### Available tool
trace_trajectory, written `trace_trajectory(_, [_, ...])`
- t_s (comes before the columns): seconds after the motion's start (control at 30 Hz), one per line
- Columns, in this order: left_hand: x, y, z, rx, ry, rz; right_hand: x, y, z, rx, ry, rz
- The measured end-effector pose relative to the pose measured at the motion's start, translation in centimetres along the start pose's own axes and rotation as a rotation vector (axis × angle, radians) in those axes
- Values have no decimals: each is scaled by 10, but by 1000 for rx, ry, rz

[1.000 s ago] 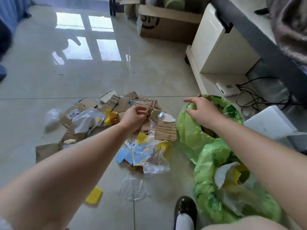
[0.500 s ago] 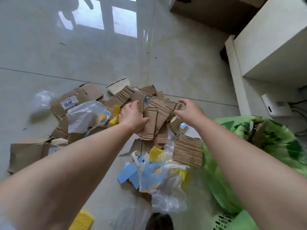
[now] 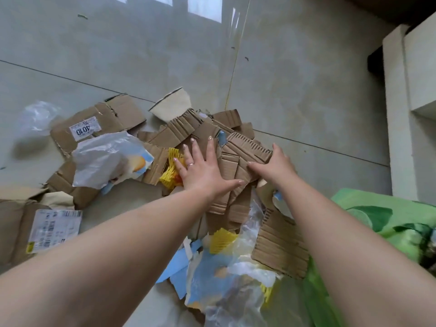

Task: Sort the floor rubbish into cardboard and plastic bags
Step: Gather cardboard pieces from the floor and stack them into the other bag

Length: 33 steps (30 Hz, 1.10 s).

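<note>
We see a shiny grey tile floor (image 3: 295, 79) with window light on it and a white cabinet (image 3: 410, 95) on the right. Cardboard pieces (image 3: 245, 152) and plastic wrappers (image 3: 108, 156) lie in a heap on the floor, with the green bag (image 3: 382, 215) just beside them. Our left hand (image 3: 200, 171) now lies flat and spread on the cardboard; before, it was curled. Our right hand (image 3: 276, 166) grips a ridged piece's edge. We have leaned closer.

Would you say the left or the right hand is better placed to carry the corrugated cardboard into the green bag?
Probably right: the right hand grips the corrugated cardboard nearest the green bag.
</note>
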<state>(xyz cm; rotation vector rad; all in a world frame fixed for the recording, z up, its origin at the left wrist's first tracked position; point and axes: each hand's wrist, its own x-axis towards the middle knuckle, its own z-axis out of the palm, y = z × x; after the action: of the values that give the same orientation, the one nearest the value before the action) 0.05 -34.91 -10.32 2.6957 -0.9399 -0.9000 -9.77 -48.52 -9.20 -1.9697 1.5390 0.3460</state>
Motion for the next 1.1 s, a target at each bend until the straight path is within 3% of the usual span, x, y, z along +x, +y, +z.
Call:
trace_trajectory(0.17, [2, 1, 3, 59, -35, -7, 5, 0, 6, -26, -7, 20])
trace_trajectory(0.43, [5, -15, -18, 178, 3, 129, 7, 6, 6, -110, -44, -58])
trace_trajectory(0.63, [7, -13, -20, 251, -98, 25, 1, 4, 8, -149, -12, -46])
trace_trajectory(1.1, [-9, -27, -18, 274, -19, 109, -19, -3, 21, 391, -135, 28])
